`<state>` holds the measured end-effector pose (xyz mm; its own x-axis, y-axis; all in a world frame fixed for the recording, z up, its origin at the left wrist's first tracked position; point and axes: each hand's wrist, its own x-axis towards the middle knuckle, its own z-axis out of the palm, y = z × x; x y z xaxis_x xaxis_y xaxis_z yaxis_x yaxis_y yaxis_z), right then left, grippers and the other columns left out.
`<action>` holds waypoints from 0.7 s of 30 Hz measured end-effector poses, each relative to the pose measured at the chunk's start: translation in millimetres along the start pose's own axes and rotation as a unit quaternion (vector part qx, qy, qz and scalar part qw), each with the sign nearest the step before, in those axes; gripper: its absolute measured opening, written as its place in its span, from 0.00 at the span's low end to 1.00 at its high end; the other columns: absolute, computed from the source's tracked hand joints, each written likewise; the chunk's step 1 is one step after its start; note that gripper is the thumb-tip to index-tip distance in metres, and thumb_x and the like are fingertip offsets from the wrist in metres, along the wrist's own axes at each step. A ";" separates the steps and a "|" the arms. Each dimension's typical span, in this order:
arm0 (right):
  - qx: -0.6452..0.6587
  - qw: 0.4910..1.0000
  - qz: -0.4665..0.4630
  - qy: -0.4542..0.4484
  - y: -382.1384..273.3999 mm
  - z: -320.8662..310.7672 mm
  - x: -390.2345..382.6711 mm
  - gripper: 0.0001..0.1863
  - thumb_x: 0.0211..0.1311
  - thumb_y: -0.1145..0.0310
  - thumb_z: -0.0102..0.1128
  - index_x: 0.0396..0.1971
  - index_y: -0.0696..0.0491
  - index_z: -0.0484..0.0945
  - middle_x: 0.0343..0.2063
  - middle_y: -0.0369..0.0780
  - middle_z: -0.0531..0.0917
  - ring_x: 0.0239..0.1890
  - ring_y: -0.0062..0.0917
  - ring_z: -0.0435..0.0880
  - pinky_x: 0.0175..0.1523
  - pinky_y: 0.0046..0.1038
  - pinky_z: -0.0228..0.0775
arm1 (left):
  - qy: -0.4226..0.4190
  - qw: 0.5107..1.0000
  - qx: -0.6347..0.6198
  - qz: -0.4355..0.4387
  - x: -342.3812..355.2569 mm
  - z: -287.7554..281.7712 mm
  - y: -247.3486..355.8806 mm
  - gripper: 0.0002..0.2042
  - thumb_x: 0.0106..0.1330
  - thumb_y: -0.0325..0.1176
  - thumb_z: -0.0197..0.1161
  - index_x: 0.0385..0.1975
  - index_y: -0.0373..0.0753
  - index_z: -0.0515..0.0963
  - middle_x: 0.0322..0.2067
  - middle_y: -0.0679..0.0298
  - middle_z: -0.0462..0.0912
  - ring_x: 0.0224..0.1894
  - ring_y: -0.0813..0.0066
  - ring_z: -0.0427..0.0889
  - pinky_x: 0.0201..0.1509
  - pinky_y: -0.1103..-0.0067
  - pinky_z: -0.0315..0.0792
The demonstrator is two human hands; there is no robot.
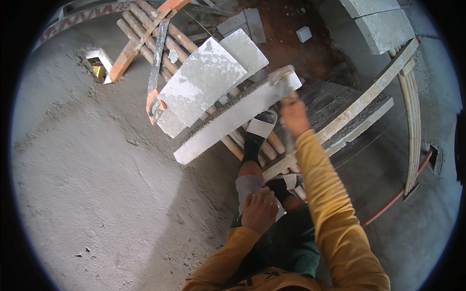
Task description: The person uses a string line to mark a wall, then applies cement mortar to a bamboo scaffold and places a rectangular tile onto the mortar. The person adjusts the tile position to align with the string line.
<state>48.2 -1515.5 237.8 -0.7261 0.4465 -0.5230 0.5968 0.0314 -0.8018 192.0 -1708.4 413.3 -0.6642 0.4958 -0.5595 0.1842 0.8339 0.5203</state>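
Note:
My right hand [294, 115] is closed round the handle of a hammer-like tool [281, 73], its broad tan head smeared by motion. That head is at the far right end of a long pale block [228, 121], which has grey mortar along its upper edge. Near my knee, my left hand [260, 210] is closed, fingers curled. A pale edge shows beside those fingers, but what it belongs to is unclear. Flat pale slabs [206, 77] lie beyond the long block. To their left is a handsaw [156, 72] with an orange handle.
My feet [262, 123] stand on wooden poles [238, 145]. A long board [364, 116] slants across the right side. More pale blocks [386, 29] stand at the upper right. Rough grey plaster [107, 179] spreads over the left, with a square opening [99, 63] in it.

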 end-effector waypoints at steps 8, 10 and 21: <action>-0.137 0.955 0.086 -0.248 -24.7 178.2 -132.6 0.29 0.71 0.59 0.40 0.68 0.57 0.54 0.47 0.58 0.78 0.47 0.53 0.78 0.53 0.44 0.71 | -0.077 0.997 -0.006 0.005 -13.5 20.1 -0.3 0.17 0.68 0.40 0.52 0.52 0.38 0.73 0.53 0.58 0.75 0.60 0.65 0.70 0.61 0.64 0.63; -0.152 0.923 0.084 -0.343 -40.7 201.4 -136.3 0.29 0.71 0.60 0.38 0.68 0.57 0.54 0.48 0.58 0.77 0.50 0.53 0.77 0.56 0.44 0.69 | -0.027 0.998 -0.056 -0.006 -15.7 31.1 0.6 0.17 0.69 0.39 0.52 0.52 0.37 0.73 0.53 0.59 0.75 0.59 0.66 0.71 0.60 0.65 0.64; -0.114 0.962 0.171 -0.182 -35.6 185.2 -138.8 0.31 0.71 0.57 0.40 0.71 0.48 0.49 0.36 0.55 0.82 0.40 0.49 0.82 0.47 0.44 0.74 | 0.099 0.612 -0.726 -0.297 -36.5 82.0 -13.7 0.19 0.65 0.34 0.55 0.56 0.37 0.71 0.52 0.57 0.77 0.55 0.66 0.74 0.54 0.70 0.70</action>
<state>64.4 -1744.2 285.4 -0.5199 0.1250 -0.8450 0.8517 0.1517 -0.5016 273.1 -1718.0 373.7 -0.4030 0.0495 -0.9139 -0.8752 -0.3129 0.3690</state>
